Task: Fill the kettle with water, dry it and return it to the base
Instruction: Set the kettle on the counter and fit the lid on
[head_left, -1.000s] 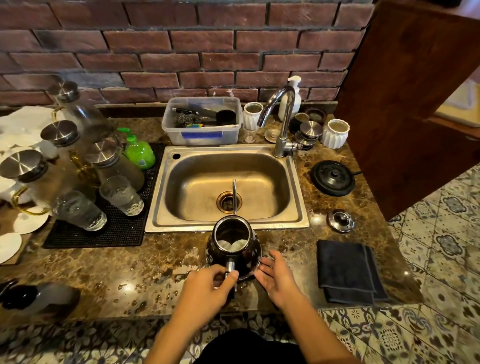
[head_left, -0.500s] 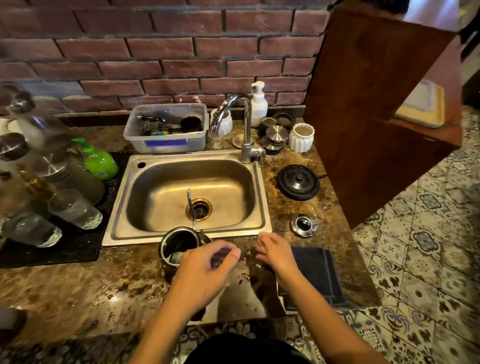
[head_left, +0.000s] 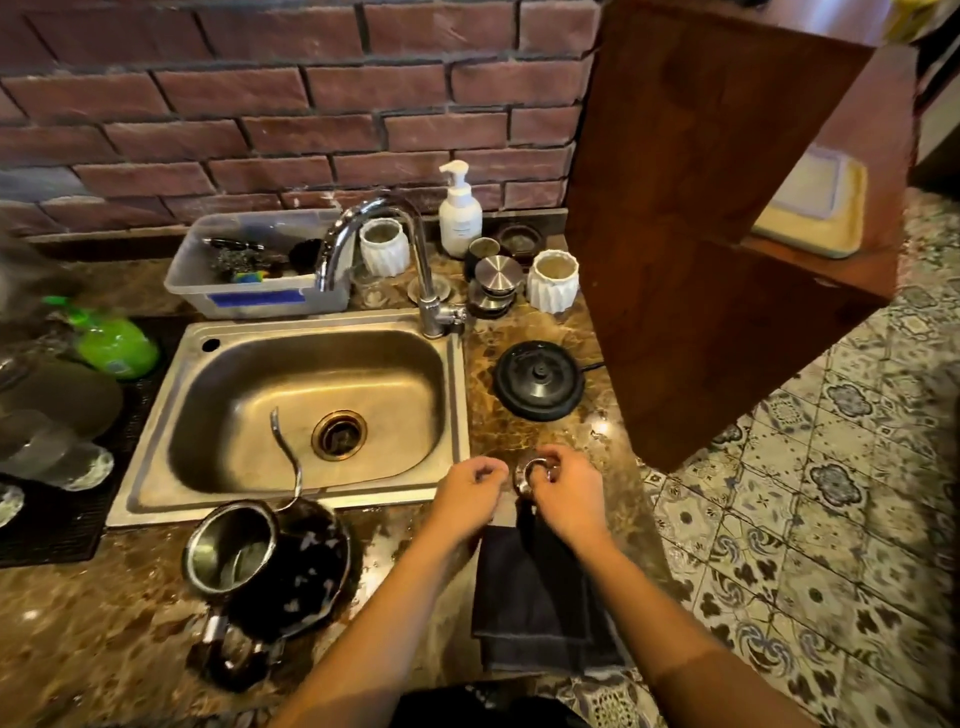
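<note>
While the right hand (head_left: 569, 491) grips the half-hidden lid (head_left: 525, 475), the left hand's (head_left: 467, 491) grip is loosely curled, empty.

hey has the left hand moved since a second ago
Yes. The left hand has let go of the kettle handle and moved right, away from the sink front, to beside the right hand at the kettle lid.
</note>
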